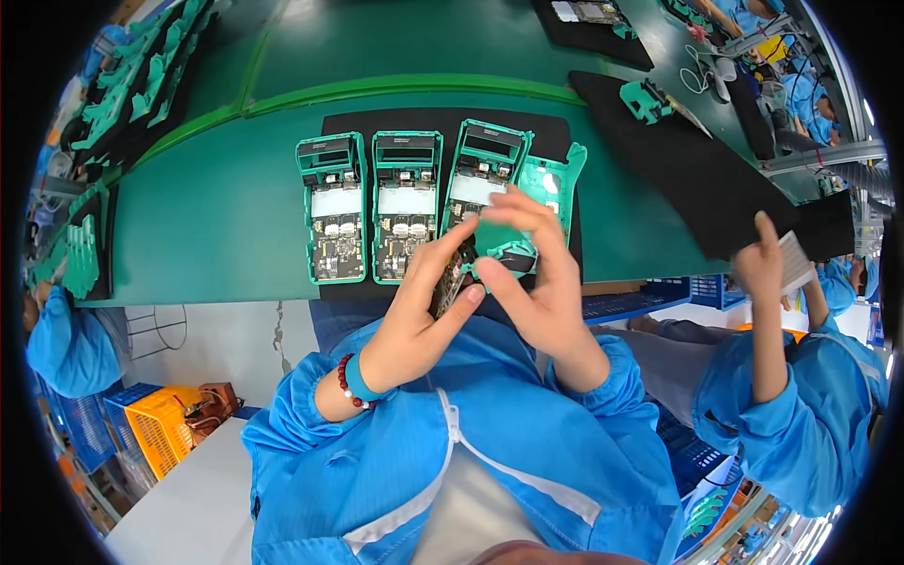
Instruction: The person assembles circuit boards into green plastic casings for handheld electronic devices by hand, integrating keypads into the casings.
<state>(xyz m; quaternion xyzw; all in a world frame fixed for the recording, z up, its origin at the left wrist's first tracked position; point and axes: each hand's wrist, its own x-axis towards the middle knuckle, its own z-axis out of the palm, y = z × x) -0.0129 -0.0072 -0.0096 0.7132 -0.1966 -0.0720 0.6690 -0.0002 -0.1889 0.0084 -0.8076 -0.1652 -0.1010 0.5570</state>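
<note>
My left hand (pixel 414 306) pinches a small dark circuit board (pixel 446 290), seen nearly edge-on, between thumb and fingers. Close to its right, my right hand (pixel 541 282) is open, thumb and fingertips apart and slightly blurred; its thumb tip is near the board. Behind them stand three teal device housings with exposed circuit boards: one at left (pixel 334 209), one in the middle (pixel 406 209), and one at right (pixel 478 174), whose lower part my hands cover. A teal shell (pixel 556 184) with a pale inside lies beside the right one, partly hidden by my right hand.
A black mat (pixel 377 122) lies under the housings on the green table (pixel 217 207). Another black mat (pixel 678 169) at right bears a teal part (pixel 646 101). A co-worker's hand (pixel 761 264) reaches in at right. An orange crate (pixel 162 428) stands below left.
</note>
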